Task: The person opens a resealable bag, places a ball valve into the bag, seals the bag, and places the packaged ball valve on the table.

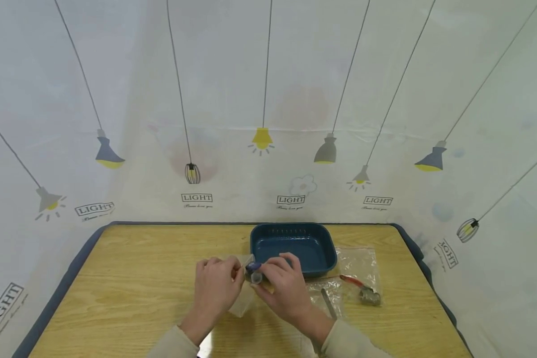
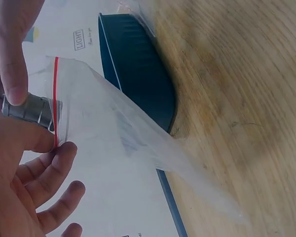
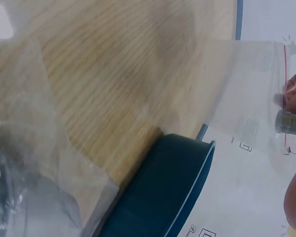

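Between both hands hangs a clear zip bag (image 1: 243, 302) with a red strip at its mouth. My left hand (image 1: 218, 284) pinches the bag's edge beside that strip, as the left wrist view shows. A ribbed grey metal cylinder (image 2: 27, 109) is held in the fingers of my right hand (image 1: 288, 289). One end of the cylinder reaches into the bag's mouth; the rest is outside. Next to the cylinder, a dark blue piece (image 1: 252, 267) shows at the right fingertips; whether the two are joined I cannot tell.
A dark blue tray (image 1: 294, 246) stands just beyond the hands. To the right, a grey bar (image 1: 328, 303) lies with a clear bag (image 1: 358, 263). A red-handled tool with a grey metal cylinder (image 1: 369, 297) lies there too; whether inside plastic is unclear.
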`<state>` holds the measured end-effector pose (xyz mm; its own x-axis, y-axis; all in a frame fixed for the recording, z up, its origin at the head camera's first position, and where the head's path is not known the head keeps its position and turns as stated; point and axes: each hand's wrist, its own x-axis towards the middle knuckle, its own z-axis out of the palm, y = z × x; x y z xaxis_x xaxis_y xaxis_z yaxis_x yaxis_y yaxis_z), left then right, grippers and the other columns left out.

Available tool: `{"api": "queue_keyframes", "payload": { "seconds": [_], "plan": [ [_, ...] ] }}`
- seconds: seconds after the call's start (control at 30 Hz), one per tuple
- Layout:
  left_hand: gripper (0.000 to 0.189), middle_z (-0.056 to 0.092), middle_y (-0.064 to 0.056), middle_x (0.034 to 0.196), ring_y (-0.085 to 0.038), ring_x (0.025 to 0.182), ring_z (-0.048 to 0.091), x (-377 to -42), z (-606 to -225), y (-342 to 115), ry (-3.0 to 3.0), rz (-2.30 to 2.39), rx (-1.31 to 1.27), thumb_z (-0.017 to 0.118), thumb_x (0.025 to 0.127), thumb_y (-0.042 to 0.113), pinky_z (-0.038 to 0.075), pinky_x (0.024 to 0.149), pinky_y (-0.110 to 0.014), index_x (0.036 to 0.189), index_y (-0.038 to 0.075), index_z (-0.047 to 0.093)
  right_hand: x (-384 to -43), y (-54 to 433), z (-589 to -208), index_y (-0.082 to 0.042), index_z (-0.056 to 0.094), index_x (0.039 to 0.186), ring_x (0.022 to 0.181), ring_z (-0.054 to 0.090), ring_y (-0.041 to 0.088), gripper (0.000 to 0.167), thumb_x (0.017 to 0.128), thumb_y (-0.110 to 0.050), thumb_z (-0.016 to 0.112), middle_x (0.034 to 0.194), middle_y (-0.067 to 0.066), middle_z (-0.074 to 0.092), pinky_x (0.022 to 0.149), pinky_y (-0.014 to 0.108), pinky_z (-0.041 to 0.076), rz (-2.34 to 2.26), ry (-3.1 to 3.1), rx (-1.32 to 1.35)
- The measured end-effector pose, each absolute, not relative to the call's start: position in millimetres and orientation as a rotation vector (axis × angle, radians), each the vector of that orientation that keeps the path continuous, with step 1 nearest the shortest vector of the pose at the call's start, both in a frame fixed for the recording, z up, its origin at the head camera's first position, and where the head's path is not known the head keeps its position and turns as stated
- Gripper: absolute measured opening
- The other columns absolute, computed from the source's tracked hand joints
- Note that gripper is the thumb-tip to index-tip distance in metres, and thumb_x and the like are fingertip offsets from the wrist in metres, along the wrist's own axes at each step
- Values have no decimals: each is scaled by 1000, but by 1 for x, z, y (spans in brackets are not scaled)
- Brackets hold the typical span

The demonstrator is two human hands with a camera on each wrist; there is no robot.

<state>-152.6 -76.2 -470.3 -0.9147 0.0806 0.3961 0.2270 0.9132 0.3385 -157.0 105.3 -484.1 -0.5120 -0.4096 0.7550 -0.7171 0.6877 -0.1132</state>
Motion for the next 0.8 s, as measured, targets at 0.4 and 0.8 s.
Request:
{"api": "queue_keyframes", "payload": {
  "seconds": [0.4, 0.8],
  "plan": [
    [12, 66, 13, 62, -18, 77, 64, -149, -465, -70, -2641, -641, -215, 72, 82, 23, 47, 86, -49, 72, 23, 66, -155, 101, -496, -21, 70, 97, 86, 63, 9, 30, 74, -35, 83, 85, -11, 72, 97, 43, 40, 488, -2251, 777],
    [9, 67, 11, 63, -19, 78, 65, -149, -467, -68, -2615, -705, -173, 71, 81, 20, 48, 88, -51, 73, 20, 68, -153, 88, -497, -28, 70, 93, 85, 59, 10, 25, 75, -42, 81, 84, -16, 72, 93, 45, 41, 445, -2413, 661]
  ]
}}
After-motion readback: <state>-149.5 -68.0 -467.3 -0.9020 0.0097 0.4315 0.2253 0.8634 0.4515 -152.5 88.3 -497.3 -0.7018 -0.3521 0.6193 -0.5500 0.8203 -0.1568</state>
